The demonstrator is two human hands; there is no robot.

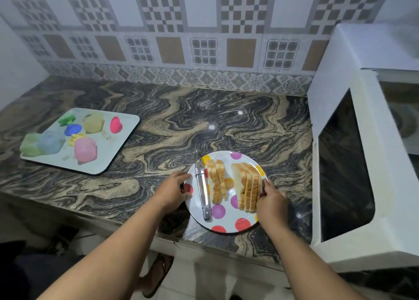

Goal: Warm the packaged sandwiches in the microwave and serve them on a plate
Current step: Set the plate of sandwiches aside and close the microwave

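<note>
A white plate with coloured dots [226,225] rests near the front edge of the marble counter. On it lie two rows of sliced sandwich bread [248,186], the smaller row [217,179] to the left, and metal tongs [202,186] along the plate's left side. My left hand [173,190] grips the plate's left rim. My right hand [271,200] grips the right rim, beside the larger bread row. The white microwave [353,163] stands to the right with its door swung open toward the plate.
A pale tray [118,141] with several coloured plastic sandwich cutters sits at the counter's left. The open microwave door [344,170] juts out close to the plate's right. Patterned wall tiles rise behind. A sandalled foot [158,274] shows on the floor below.
</note>
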